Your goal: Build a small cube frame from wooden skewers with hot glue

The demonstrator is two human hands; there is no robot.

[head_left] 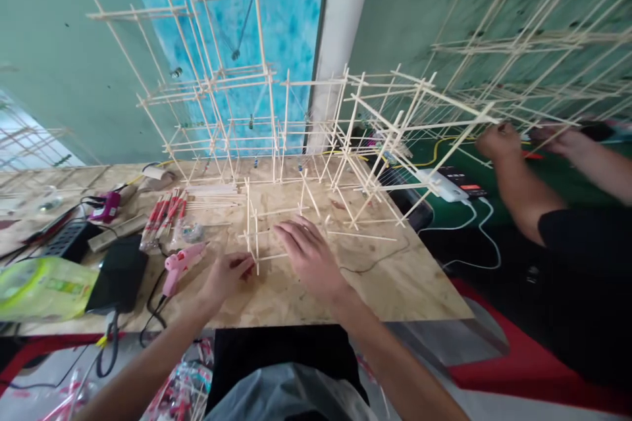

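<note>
A small frame of thin wooden sticks (256, 235) lies on the plywood table in front of me, with a few sticks rising from its left side. At its near left corner, my left hand (232, 274) is closed, fingertips pinching the sticks. My right hand (311, 256) reaches palm down over the frame's right part, its fingers bent around a stick and its thumb hidden underneath. Left of my left hand lies a pink glue gun (184, 266) with a black cord. Behind the small frame, a tall stick structure (212, 85) stands upright.
A second stick structure (395, 125) stands at the table's right edge, close to a co-worker's hands (501, 141). Bundled red-wrapped sticks (165, 214), a black box (118, 273) and a yellow-green bag (47, 289) crowd the left. A white power strip (442, 185) sits on a green surface.
</note>
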